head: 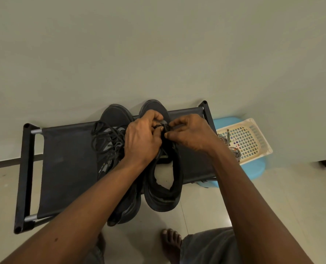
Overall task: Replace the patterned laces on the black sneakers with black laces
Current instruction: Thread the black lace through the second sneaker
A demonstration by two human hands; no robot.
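One black fabric surface (67, 168) carries two black low-top sneakers (164, 197), toes at its far edge. Beyond its right end, a cream plastic lattice basket (257, 130) holds black-and-white patterned laces (234, 151). Left hand (141, 141) and right hand (190, 134) pinch a thin black lace (161, 127) over the right sneaker's forefoot. Judged light, limp, slippery: grip near its tip.

Dim, even indoor light; soft shadows, wide-angle bending at edges.
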